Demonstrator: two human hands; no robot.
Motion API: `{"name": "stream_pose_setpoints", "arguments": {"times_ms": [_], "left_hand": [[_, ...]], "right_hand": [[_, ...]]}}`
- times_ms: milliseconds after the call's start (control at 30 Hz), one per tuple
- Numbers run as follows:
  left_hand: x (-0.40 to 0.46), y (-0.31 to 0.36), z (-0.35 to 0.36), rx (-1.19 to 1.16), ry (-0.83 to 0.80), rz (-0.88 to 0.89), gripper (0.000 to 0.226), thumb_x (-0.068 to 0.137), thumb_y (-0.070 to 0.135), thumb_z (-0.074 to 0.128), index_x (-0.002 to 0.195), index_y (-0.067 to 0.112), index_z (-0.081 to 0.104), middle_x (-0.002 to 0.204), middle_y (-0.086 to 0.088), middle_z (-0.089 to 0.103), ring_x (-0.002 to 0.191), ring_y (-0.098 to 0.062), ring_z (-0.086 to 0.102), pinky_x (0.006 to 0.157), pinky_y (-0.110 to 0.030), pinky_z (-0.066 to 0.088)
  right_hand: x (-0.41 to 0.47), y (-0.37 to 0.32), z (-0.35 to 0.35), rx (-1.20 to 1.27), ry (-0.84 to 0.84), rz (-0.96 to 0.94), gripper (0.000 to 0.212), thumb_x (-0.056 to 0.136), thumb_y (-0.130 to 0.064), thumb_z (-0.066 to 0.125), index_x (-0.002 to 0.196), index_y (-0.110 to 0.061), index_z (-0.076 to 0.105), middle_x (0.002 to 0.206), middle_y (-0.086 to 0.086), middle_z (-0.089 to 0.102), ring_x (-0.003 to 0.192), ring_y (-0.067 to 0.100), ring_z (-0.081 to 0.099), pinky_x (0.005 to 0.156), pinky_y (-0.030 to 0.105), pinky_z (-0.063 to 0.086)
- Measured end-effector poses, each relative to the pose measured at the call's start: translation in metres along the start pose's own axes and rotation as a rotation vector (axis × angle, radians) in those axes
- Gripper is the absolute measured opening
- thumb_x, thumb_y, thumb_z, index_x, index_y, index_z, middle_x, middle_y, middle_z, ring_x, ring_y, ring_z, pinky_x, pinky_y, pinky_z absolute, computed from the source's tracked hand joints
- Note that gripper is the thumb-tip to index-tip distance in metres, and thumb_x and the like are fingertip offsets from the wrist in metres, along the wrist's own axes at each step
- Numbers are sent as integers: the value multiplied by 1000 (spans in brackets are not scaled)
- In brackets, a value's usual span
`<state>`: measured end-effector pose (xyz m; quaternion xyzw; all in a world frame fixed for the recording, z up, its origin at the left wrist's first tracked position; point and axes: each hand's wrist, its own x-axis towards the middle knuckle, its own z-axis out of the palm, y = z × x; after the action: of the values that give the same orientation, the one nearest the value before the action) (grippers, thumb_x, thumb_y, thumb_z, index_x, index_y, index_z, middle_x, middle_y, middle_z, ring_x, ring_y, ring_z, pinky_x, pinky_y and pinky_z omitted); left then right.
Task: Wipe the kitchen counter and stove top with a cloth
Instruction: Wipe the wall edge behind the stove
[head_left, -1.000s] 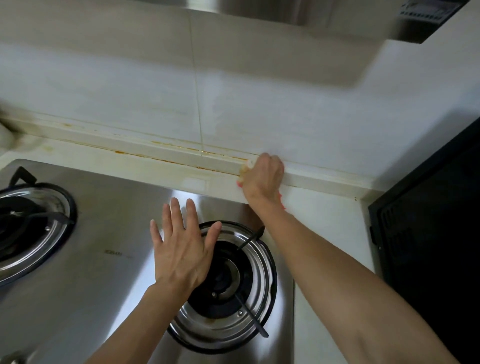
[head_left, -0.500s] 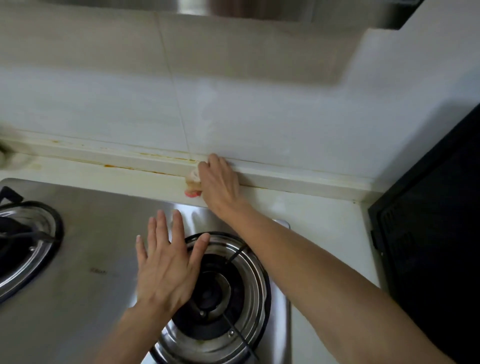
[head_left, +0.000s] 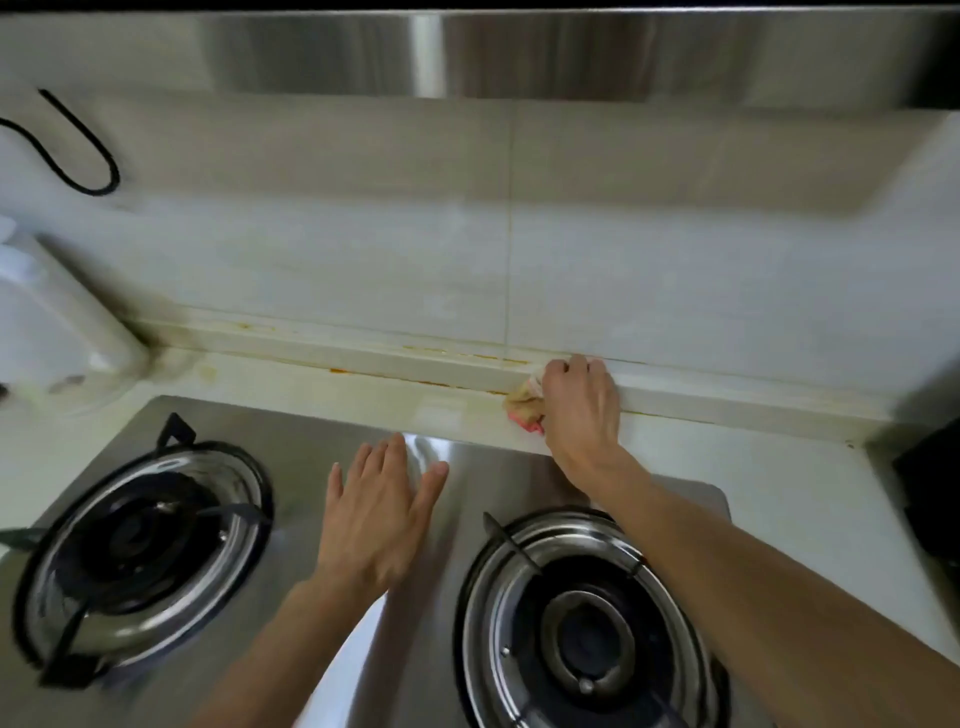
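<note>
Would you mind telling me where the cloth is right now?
In the head view the cloth is right of centre, bunched in the right hand against the stained ledge behind the stove top.

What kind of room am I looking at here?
Most likely a home kitchen: a two-burner steel gas stove set into a pale counter, a tiled wall behind, and a metal range hood overhead.

No legible text or labels.
</note>
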<state>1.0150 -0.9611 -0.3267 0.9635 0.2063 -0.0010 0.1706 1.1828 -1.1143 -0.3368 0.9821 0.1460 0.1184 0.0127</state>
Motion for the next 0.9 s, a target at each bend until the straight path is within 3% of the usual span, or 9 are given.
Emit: {"name": "stream_pose_setpoints", "arguments": {"times_ms": [100,167,267,367,467,533,700,767,900], "left_hand": [[19,-33,-15,54,13,89,78,88,66,8,145,17,30,148,-1,41,142,-21,27,118,-48,14],[28,-58,-26,99,13,127,79,88,66,5,145,18,30,148,-2,40,142,-21,27,119,-48,13],[36,-85,-42,128,13,138,68,92,60,12,141,18,34,147,-3,41,143,-22,25,119,-49,11],[45,-117,-60,170,5,126,60,95,57,19,139,18,34,148,-3,38,145,-22,20,119,-49,10],[56,-148,-72,216,18,119,62,94,58,18,138,17,36,148,-4,39,144,-24,21,117,-50,12],[65,-171,-77,222,35,100,61,93,59,17,129,17,43,139,-5,47,140,-25,29,115,-51,19],[70,-189,-76,171,59,93,57,94,57,25,123,15,49,132,-7,53,133,-25,37,114,-49,20],[70,-191,-75,157,61,112,58,94,56,25,128,14,47,137,-7,50,138,-25,33,115,-49,17],[74,-205,-78,145,73,158,58,96,55,23,133,14,42,142,-5,47,143,-25,25,117,-50,14]], "right_hand": [[0,-11,4,-48,116,69,32,46,-3,86,70,-4,65,66,12,62,64,33,59,61,36,46],[1,-20,11,-50,101,85,30,51,-8,85,73,-4,65,70,14,63,69,34,59,66,39,45],[8,-45,12,-215,-20,51,55,40,-26,90,85,-13,62,79,6,63,78,29,58,73,39,38],[20,-104,15,-203,-18,-55,41,49,-18,84,81,-15,60,76,3,61,74,26,56,72,36,39],[28,-133,14,-163,125,-50,35,41,-15,84,65,-13,60,63,7,57,62,28,53,66,35,40],[27,-136,18,-135,192,-55,42,35,-20,86,68,-9,62,64,9,58,64,29,53,68,36,39],[29,-148,23,-236,31,-44,79,25,-34,94,93,-15,60,86,4,59,82,26,51,80,38,35],[37,-174,28,-168,54,-114,71,38,-33,92,98,-16,58,91,3,58,88,25,51,83,37,35],[51,-242,20,-42,47,-212,81,18,-30,93,92,-17,62,83,0,61,82,23,54,78,33,35]]}}
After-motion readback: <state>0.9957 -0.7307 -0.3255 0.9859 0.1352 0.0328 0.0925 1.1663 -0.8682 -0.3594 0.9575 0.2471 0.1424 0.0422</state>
